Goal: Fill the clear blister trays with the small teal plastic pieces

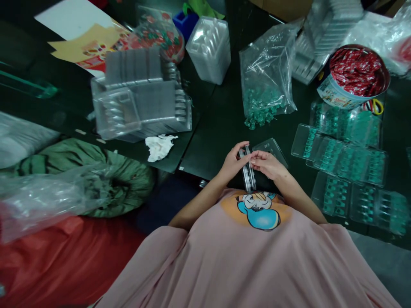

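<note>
My left hand [233, 164] is closed round a clear plastic tray [248, 176], which is tilted so that its narrow ridged side faces me, close to my shirt. My right hand [268, 164] meets the tray from the other side. Its fingertips are pressed together against the tray near my left thumb, and whatever they pinch is hidden. Just beyond my right hand a flat clear plastic piece [271, 149] lies on the dark table. Farther off, small green translucent pieces [258, 117] spill from the mouth of a clear plastic bag [268, 70].
Several clear trays filled with green pieces [345, 158] lie at right, below a tin of red wrapped packets [358, 72] and yellow-handled scissors [377, 107]. Stacked clear trays [144, 102] stand left, near crumpled white tissue [159, 147]. An upright tray stack [210, 51] is farther back.
</note>
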Motion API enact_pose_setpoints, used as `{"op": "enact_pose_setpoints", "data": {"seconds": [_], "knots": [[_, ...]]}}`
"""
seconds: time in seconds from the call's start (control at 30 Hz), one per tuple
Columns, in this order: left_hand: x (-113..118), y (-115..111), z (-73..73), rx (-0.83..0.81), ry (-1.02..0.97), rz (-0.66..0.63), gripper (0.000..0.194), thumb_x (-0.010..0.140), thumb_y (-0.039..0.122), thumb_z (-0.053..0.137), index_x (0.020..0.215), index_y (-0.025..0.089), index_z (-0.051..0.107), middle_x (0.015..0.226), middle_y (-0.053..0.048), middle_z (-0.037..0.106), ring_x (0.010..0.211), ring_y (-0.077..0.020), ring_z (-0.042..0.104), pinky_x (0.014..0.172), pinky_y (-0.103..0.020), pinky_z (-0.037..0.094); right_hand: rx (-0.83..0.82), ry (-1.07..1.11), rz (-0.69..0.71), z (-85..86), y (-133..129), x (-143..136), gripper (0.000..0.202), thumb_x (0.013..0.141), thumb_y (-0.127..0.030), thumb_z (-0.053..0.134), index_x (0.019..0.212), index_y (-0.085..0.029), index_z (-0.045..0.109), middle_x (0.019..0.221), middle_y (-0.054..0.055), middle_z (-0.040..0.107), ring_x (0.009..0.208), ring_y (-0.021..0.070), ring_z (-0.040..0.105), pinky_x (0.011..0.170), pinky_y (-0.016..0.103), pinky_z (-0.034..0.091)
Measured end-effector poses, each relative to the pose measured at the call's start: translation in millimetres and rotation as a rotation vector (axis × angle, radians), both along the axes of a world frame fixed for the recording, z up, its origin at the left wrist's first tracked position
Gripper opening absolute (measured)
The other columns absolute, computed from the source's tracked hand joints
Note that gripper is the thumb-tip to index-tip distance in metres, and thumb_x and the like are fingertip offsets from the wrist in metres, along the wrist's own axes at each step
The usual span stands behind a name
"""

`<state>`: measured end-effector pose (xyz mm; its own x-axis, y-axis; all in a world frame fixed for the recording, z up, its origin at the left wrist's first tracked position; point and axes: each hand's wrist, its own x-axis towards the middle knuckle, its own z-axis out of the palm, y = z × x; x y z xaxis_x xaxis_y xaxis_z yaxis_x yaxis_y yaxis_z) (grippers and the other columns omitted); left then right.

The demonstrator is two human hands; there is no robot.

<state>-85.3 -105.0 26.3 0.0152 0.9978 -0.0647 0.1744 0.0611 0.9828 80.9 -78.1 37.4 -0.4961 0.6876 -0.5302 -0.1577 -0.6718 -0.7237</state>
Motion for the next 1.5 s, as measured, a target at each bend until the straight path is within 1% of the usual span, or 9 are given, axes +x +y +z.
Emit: {"op": "enact_pose_setpoints", "data": {"seconds": [0.17,0.53,0.77,0.87,0.97,1.13,1.27,1.37,1.5], "knots": [[-0.3,-0.6,-0.1,-0.005,0.009,-0.009,0.046,0.086,0.042,0.064,0.129,0.025,0.059,0.128,-0.008,0.062,0.109,-0.0236,0.059,0.088,-0.036,0.049,-0.049,0.082,0.016,-5.3,0.3,2.8,0.034,0.059,-0.031,0.089,0.081,-0.019,0.065,0.071,-0.003,0.064,0.068,0.0088,0.060,0.066,0.023,0.048],[0.1,0.1,5.0,-0.016,0.012,-0.019,0.046,0.086,0.043,0.064,0.128,0.025,0.060,0.128,-0.008,0.063,0.106,-0.0236,0.058,0.083,-0.034,0.048,-0.076,0.133,0.057,-9.7,3.0,4.1,0.038,0.058,-0.034,0.091,0.084,-0.020,0.066,0.071,-0.003,0.065,0.068,0.0085,0.061,0.068,0.023,0.052],[-0.6,0.4,7.1,-0.048,0.036,-0.024,0.047,0.085,0.038,0.066,0.129,0.025,0.060,0.129,-0.008,0.063,0.112,-0.0240,0.058,0.093,-0.036,0.047,-0.022,0.065,-0.004,-3.9,1.7,-0.6,0.036,0.057,-0.028,0.088,0.079,-0.019,0.061,0.068,-0.005,0.062,0.063,0.0078,0.059,0.065,0.022,0.049],[-1.3,1.4,9.3,-0.071,0.043,-0.035,0.053,0.081,0.037,0.069,0.132,0.026,0.058,0.132,-0.008,0.061,0.116,-0.0259,0.057,0.096,-0.038,0.046,0.010,0.030,-0.035,-0.2,0.7,-2.8,0.035,0.057,-0.023,0.086,0.079,-0.020,0.060,0.067,-0.006,0.060,0.061,0.0074,0.057,0.064,0.023,0.047],[-2.2,1.7,11.8,-0.094,0.035,-0.032,0.058,0.076,0.033,0.073,0.132,0.025,0.058,0.133,-0.008,0.061,0.119,-0.0271,0.057,0.099,-0.040,0.045,-0.019,0.033,-0.068,1.2,1.0,-3.9,0.036,0.054,-0.023,0.086,0.078,-0.020,0.059,0.066,-0.007,0.058,0.060,0.0068,0.056,0.062,0.022,0.047],[-7.8,-4.9,8.4,-0.092,-0.017,0.079,0.054,0.074,0.021,0.066,0.128,0.023,0.061,0.125,-0.008,0.064,0.109,-0.0242,0.061,0.094,-0.038,0.048,-0.046,0.059,-0.119,3.3,8.6,3.2,0.038,0.054,-0.026,0.089,0.076,-0.019,0.059,0.063,-0.007,0.056,0.057,0.0060,0.053,0.056,0.020,0.044],[-18.2,-8.0,-2.1,-0.118,-0.072,0.246,0.048,0.069,0.014,0.060,0.116,0.021,0.068,0.100,-0.004,0.068,0.087,-0.0177,0.063,0.081,-0.032,0.050,0.002,0.034,-0.195,12.8,19.5,17.2,0.039,0.053,-0.026,0.090,0.077,-0.019,0.060,0.066,-0.006,0.060,0.058,0.0056,0.054,0.056,0.019,0.046],[-28.6,-2.6,-9.7,-0.130,-0.150,0.333,0.042,0.067,0.012,0.057,0.106,0.018,0.072,0.086,-0.002,0.067,0.077,-0.0149,0.061,0.075,-0.029,0.050,0.076,0.001,-0.234,24.2,25.8,27.1,0.037,0.055,-0.026,0.090,0.078,-0.020,0.062,0.067,-0.006,0.060,0.060,0.0061,0.056,0.057,0.018,0.048],[-52.9,8.2,-13.4,-0.110,-0.196,0.371,0.036,0.064,0.013,0.059,0.097,0.016,0.073,0.092,-0.004,0.070,0.082,-0.0157,0.063,0.078,-0.029,0.051,0.181,-0.041,-0.293,38.7,29.3,34.9,0.036,0.056,-0.026,0.090,0.078,-0.021,0.062,0.070,-0.005,0.061,0.062,0.0069,0.058,0.059,0.019,0.051]]}}
